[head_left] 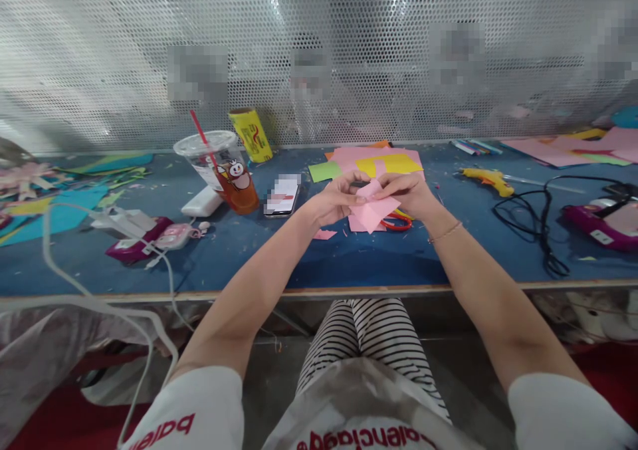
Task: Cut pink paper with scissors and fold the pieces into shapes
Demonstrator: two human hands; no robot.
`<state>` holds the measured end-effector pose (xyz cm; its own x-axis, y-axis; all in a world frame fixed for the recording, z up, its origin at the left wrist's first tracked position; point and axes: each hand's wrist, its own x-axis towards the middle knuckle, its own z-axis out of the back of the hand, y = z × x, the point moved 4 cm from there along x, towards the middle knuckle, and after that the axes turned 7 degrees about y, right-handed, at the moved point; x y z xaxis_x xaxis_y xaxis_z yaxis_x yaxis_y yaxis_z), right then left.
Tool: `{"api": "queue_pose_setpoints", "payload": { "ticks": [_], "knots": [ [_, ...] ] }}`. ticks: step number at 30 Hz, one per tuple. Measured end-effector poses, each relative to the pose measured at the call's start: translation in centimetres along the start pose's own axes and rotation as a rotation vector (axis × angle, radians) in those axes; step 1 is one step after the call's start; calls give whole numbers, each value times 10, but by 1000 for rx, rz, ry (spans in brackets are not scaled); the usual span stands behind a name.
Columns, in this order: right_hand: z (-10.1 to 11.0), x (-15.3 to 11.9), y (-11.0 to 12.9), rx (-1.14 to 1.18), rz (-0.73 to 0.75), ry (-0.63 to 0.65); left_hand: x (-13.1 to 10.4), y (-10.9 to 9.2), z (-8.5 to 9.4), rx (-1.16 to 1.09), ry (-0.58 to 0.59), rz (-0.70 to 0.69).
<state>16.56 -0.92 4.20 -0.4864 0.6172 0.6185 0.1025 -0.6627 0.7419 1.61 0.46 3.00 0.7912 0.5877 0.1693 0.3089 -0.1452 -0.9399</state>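
Observation:
A small piece of pink paper (373, 215), folded with its corners pointing out, is held up above the blue table. My left hand (339, 194) pinches its left side between thumb and fingers. On the opposite side, my right hand (406, 192) grips the upper right edge with closed fingertips. Scissors with red handles (399, 223) lie just beneath, partly hidden by the paper and my right hand. Behind my hands spreads a stack of coloured sheets, with yellow paper (399, 164) on top and green paper (323, 171) at the left.
Left of my hands are a phone (283, 196), a plastic cup of drink (232, 177) with a straw, a yellow can-shaped container (252, 135) and a purple power strip (137, 240). A yellow glue gun (487, 181) and black cable (547, 227) lie right. A perforated metal panel (369, 98) stands behind.

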Motion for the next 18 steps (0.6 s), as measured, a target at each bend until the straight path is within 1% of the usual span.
{"api": "queue_pose_setpoints", "payload": {
  "ticks": [5, 9, 13, 18],
  "knots": [
    [0, 0, 0, 10, 12, -21, 0, 0, -2, -23, 8, -20],
    [-2, 1, 3, -23, 3, -40, 0, -2, -4, -46, -19, -57],
    [-6, 3, 6, -26, -4, -36, -1, -2, -3, -17, -32, -41],
    [-7, 3, -1, 26, 4, -43, 0, -1, -3, -20, -29, -50]
  ]
}}
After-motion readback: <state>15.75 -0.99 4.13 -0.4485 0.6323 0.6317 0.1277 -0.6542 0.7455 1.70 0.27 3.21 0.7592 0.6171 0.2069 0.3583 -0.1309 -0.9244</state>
